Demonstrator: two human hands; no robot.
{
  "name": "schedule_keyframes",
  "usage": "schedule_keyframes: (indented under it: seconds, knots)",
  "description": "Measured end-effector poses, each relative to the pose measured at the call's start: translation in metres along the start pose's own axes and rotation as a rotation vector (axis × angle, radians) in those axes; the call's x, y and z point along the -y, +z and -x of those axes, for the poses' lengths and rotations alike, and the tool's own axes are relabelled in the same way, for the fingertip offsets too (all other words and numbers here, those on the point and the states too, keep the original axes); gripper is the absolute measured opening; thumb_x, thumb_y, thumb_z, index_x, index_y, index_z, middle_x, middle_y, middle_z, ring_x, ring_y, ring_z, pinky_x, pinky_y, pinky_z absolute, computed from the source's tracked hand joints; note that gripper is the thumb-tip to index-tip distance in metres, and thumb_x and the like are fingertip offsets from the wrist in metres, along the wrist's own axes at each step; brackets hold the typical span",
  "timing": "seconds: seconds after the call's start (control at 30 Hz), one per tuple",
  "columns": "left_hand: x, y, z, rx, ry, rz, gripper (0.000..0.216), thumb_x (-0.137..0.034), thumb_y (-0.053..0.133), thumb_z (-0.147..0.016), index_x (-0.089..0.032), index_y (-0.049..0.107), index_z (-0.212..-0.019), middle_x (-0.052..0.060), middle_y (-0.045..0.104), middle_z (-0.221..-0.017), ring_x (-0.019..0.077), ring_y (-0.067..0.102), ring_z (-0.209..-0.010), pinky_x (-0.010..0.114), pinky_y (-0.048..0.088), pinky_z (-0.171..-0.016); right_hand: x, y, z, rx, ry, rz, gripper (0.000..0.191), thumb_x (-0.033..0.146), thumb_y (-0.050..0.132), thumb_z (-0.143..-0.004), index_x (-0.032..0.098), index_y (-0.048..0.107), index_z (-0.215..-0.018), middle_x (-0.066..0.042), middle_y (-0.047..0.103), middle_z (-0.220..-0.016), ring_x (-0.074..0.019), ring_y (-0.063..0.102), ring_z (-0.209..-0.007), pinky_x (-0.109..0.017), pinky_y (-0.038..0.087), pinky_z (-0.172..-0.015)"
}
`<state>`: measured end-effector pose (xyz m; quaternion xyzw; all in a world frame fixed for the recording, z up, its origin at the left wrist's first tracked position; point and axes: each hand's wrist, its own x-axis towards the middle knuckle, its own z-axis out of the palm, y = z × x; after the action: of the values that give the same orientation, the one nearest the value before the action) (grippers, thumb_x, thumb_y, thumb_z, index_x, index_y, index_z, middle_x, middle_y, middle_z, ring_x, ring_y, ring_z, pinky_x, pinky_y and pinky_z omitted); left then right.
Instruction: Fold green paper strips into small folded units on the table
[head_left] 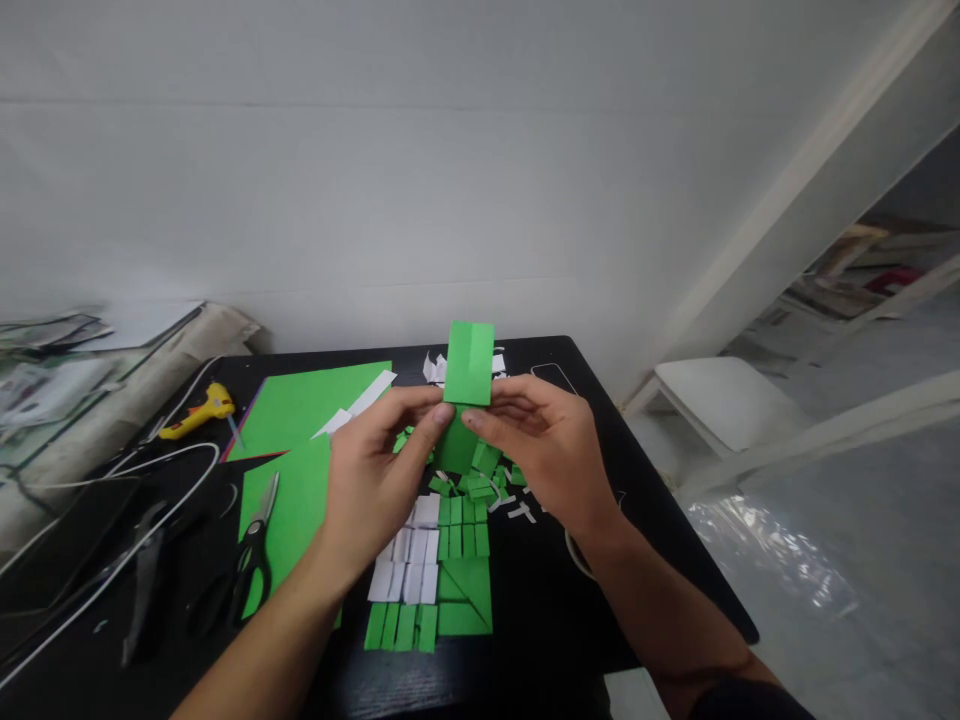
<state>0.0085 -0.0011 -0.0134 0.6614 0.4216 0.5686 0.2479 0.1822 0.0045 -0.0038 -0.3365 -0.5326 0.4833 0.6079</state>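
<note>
Both my left hand (386, 455) and my right hand (544, 440) grip a folded piece of green paper (469, 362) above the table. My thumbs press its near side along a crease, with the other fingers behind. One panel stands up; another hangs below, partly hidden by the thumbs. Underneath lie cut and slotted green paper pieces (463, 527) and white paper pieces (405, 565) set side by side in a block. A creased green square (465, 597) lies at its near right corner. Small green and white scraps (484, 487) are scattered behind the block.
Black-handled scissors (257, 545) rest on a green sheet (289, 500) at left. Farther back are a larger green sheet (307, 390), white strips (373, 392) and a yellow glue gun (210, 408). White cables (180, 455) cross the black table (540, 640). A white chair (712, 405) stands right.
</note>
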Motion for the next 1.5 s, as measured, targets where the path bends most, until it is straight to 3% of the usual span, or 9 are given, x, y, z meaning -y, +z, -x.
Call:
schedule_keyframes:
  seconds: [0.73, 1.1, 1.5]
  knots:
    - [-0.0041, 0.0004, -0.0006, 0.031, -0.063, 0.175, 0.012, -0.026, 0.077, -0.098, -0.028, 0.079, -0.110, 0.000, 0.081, -0.098, 0.0146, 0.076, -0.087, 0.028, 0.063, -0.082, -0.0007, -0.0035, -0.0009, 0.014, 0.014, 0.018, 0.022, 0.029, 0.097, -0.076, 0.024, 0.083, -0.093, -0.002, 0.087, -0.091, -0.0220, 0.085, -0.088, -0.039, 0.074, -0.087]
    - [-0.0001, 0.0021, -0.0019, -0.020, -0.041, 0.083, 0.004, -0.028, 0.081, -0.095, -0.025, 0.081, -0.098, -0.003, 0.081, -0.087, 0.0108, 0.073, -0.076, 0.020, 0.059, -0.071, -0.0011, -0.0036, -0.0004, 0.006, 0.036, -0.007, 0.020, 0.023, 0.097, -0.075, 0.023, 0.085, -0.092, -0.002, 0.087, -0.090, -0.0210, 0.084, -0.087, -0.035, 0.073, -0.086]
    - [0.0001, -0.0020, -0.0021, 0.020, -0.018, 0.045, 0.003, -0.026, 0.078, -0.097, -0.026, 0.080, -0.098, -0.003, 0.080, -0.085, 0.0103, 0.073, -0.076, 0.019, 0.058, -0.070, -0.0013, -0.0014, 0.0002, -0.005, 0.054, 0.017, 0.022, 0.022, 0.097, -0.075, 0.022, 0.086, -0.093, -0.004, 0.087, -0.091, -0.0220, 0.085, -0.088, -0.035, 0.073, -0.086]
